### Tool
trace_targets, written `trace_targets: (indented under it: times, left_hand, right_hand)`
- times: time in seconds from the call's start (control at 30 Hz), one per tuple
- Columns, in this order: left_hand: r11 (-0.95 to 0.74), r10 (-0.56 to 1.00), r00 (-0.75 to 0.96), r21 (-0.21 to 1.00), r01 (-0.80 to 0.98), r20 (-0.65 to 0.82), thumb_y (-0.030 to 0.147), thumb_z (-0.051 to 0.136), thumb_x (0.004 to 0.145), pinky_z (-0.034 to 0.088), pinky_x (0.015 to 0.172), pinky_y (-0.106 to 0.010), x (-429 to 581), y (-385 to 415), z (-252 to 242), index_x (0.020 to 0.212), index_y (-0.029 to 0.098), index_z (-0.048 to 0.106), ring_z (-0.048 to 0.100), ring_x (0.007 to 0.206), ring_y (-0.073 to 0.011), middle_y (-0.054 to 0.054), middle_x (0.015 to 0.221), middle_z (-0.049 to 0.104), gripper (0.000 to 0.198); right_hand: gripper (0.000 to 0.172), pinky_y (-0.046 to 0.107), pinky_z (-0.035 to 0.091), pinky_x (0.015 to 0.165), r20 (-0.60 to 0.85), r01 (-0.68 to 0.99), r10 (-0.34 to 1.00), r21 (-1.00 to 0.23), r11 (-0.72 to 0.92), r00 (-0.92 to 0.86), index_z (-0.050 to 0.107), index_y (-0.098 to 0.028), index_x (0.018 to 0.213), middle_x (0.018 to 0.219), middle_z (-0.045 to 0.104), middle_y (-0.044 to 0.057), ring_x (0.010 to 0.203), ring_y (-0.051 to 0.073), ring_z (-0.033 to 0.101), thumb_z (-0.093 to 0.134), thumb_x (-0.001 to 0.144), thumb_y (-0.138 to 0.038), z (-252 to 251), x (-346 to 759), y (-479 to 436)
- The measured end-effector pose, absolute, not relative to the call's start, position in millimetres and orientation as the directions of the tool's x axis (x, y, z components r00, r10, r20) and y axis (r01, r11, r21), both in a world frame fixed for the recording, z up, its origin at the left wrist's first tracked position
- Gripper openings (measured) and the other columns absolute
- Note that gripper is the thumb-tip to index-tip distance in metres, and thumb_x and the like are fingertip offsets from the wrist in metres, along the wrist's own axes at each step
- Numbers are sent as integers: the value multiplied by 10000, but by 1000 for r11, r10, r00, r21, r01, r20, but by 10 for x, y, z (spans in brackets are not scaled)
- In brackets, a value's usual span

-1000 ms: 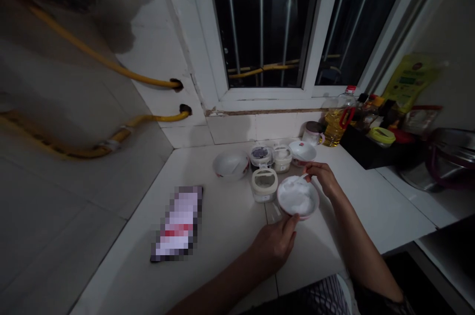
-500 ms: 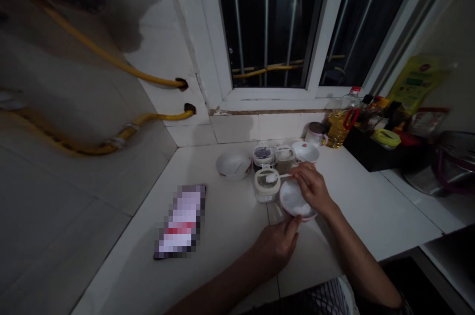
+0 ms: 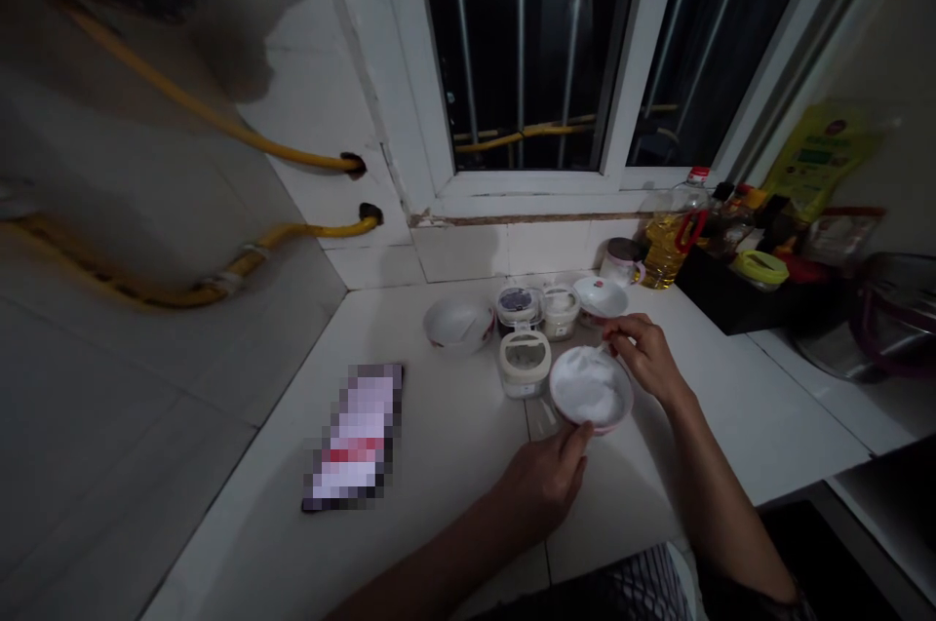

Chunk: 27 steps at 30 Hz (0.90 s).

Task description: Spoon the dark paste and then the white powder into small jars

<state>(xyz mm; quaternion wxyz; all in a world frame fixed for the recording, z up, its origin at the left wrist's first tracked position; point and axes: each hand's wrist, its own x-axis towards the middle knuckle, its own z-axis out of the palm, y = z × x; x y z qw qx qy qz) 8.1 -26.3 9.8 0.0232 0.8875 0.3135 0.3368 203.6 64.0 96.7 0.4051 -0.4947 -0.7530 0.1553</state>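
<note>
A bowl (image 3: pixel 560 404) with a pinkish rim holds white powder. My left hand (image 3: pixel 550 477) grips its near edge, thumb on the rim. Above the bowl's far right side, my right hand (image 3: pixel 643 353) is closed on the handle of a small white spoon (image 3: pixel 589 358), whose head is over the powder at the far left of the bowl. Just left of the bowl stands a lidded jar (image 3: pixel 525 368). Behind it are a jar with a dark content (image 3: pixel 519 305) and another pale-lidded jar (image 3: pixel 560 311).
A white bowl (image 3: pixel 443 327) with a spoon inside is left of the jars; a smaller bowl (image 3: pixel 600 296) and a lidded mug (image 3: pixel 620 262) stand behind. An oil bottle (image 3: pixel 662 251) and black box (image 3: pixel 721 294) are at right. A pixelated flat object (image 3: pixel 356 436) lies left.
My right hand has moved right, bringing the spoon from above the front jar back over the bowl. The spoon carried white powder before. My left hand still grips the bowl.
</note>
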Motion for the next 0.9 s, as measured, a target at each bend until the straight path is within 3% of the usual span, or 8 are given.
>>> trace_targets:
  times: [0.1,0.23,0.33,0.5,0.9]
  left_hand:
    - [-798,584,583,266,541,565,196,289,982,602,696,-299,76,-262,110,1274,100,412,700,893,-202,-159,1094,667,331]
    - [-807,568,586,250,535,578,181,297,977,599,731,-316,73,-262,104,1287,86,392,696,912,-209,-169,1099,664,338]
    - [-808,568,586,256,530,578,184,306,974,599,731,-310,76,-264,97,1295,88,394,697,904,-207,-168,1094,665,346]
    - [-810,571,584,276,518,578,170,323,962,600,730,-312,76,-266,96,1309,90,387,693,916,-212,-168,1095,661,361]
    - [-809,571,590,268,524,570,175,316,969,598,760,-321,73,-261,80,1319,98,379,692,929,-212,-165,1101,659,364]
  right_hand:
    - [194,330,370,778,379,658,882,-593,463,-280,647,-214,680,596,615,14,774,221,539,472,728,-145,950,2010,668]
    - [199,286,374,665,215,567,892,-707,423,-398,641,-196,650,529,585,-8,617,171,519,457,699,-139,898,1891,670]
    - [170,265,351,584,120,514,940,-811,279,-320,629,-186,643,499,565,-24,523,142,479,462,676,-170,866,1867,685]
    - [162,260,342,568,58,352,978,-927,127,-201,636,-173,622,451,539,-32,506,135,474,480,636,-210,864,1937,745]
    - [152,236,350,513,-25,272,972,-961,41,-234,653,-161,568,412,549,-25,451,119,484,502,578,-180,849,1881,749]
